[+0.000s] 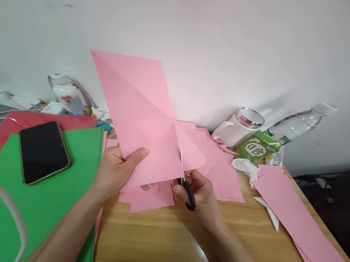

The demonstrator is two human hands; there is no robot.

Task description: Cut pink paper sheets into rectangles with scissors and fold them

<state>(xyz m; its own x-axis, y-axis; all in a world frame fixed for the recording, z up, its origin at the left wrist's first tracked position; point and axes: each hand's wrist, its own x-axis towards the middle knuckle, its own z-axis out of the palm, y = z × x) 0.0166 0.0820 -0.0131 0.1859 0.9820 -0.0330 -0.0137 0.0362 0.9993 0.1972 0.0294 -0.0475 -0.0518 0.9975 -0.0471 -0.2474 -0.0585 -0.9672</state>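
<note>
My left hand [114,168] grips a large sheet of pink paper [141,114] by its lower left part, thumb on top and fingers underneath. A diagonal crease runs across the raised sheet. In my right hand [201,193] is a pair of scissors [188,195] with black handles, its blades at the sheet's lower right edge. A flap of the paper curls away to the right of the blades. Below the sheet lie more pink paper pieces [153,200] on the wooden table.
At left, a black phone [44,153] rests on green sheets [67,203]. A bottle [69,92] stands behind them. To the right are a mug [237,128], a green box [257,147], a clear bottle [300,123], crumpled tissue [247,169] and pink strips [303,227]. A white wall [188,22] rises behind.
</note>
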